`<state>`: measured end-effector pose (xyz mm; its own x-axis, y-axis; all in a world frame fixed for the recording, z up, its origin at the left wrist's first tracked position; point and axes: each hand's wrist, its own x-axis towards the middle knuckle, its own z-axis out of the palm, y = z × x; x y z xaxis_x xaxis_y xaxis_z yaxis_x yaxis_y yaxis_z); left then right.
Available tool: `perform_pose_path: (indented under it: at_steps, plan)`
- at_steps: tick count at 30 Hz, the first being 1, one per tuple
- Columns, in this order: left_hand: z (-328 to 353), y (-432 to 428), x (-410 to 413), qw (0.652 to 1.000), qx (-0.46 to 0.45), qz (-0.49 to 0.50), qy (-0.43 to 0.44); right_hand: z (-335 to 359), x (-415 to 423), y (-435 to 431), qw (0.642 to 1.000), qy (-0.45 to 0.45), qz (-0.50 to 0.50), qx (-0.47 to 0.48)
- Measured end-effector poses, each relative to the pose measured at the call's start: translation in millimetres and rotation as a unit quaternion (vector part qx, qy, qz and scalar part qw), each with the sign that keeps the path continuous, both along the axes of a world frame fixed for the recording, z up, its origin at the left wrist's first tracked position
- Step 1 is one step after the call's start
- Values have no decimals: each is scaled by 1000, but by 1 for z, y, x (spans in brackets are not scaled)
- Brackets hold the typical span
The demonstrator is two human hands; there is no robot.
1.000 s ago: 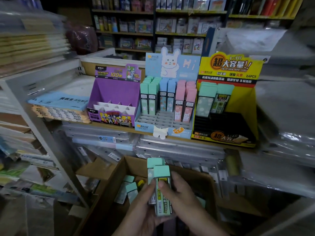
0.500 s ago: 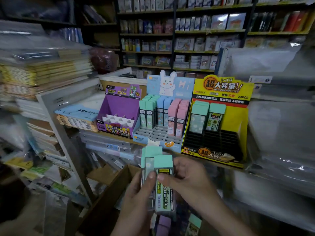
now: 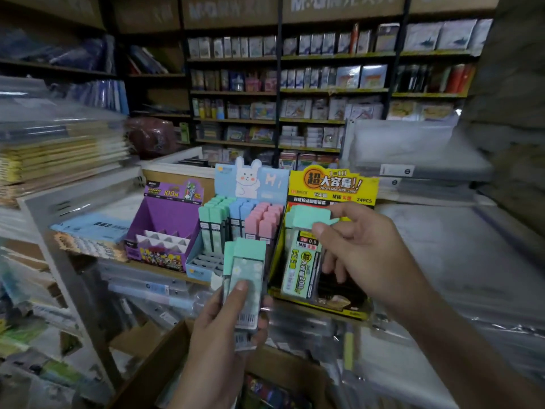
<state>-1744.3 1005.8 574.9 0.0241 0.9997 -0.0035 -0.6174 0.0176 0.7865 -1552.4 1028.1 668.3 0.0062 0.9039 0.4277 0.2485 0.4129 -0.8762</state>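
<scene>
Restocking a shelf display, head view, read left to right. At far left stand a purple display box [image 3: 165, 228] and a blue rabbit display [image 3: 233, 222] of mint, blue and pink cases; neither is being handled.

In the near centre the left hand [image 3: 218, 329] grips a small stack of mint-capped cases [image 3: 244, 267] upright, with the thumb pressed on the front face and the fingers wrapped round the back. The stack is held in the air in front of the shelf edge and above the open cardboard carton [image 3: 159, 364].

To the right, the right hand [image 3: 365, 252] pinches a single mint-capped case [image 3: 299, 270] just under its cap, thumb in front, and holds it upright inside the yellow display box [image 3: 333, 187].

The step in hand appears to be seating this case in a slot. The next move probably calls for lowering it straight until its base sits in the black tray, then letting go and drawing another case from the stack.

The slot beneath the case is hidden by the case itself and the hand. The number of cases in the stack is unclear. The outer shelves are blurred, and the carton's contents are dark and cut off.
</scene>
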Motion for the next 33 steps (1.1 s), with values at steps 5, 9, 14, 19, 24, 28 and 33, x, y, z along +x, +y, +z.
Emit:
perform_pose_path:
  at_steps: [5, 9, 14, 19, 24, 28, 33]
  plan:
    - [6, 14, 10, 1000, -7, -16, 6, 27, 32, 25, 998, -42, -52, 10]
    - [11, 23, 17, 1000, -6, -29, 2, 30, 46, 48, 993, -77, -92, 1]
    - [17, 30, 22, 999, 11, -44, 0, 15, 53, 67, 986, -112, -120, 3]
    - [16, 39, 23, 999, 6, -47, -9, -9, 55, 71, 989, -89, -118, 30]
    - [12, 45, 23, 998, 2, -61, -21, -18, 57, 73, 985, -102, -125, 59]
    - [9, 48, 25, 998, 2, -63, -19, -20, 59, 73, 983, -106, -129, 73]
    - [7, 49, 28, 997, 8, -68, -21, -22, 60, 70, 981, -127, -125, 71]
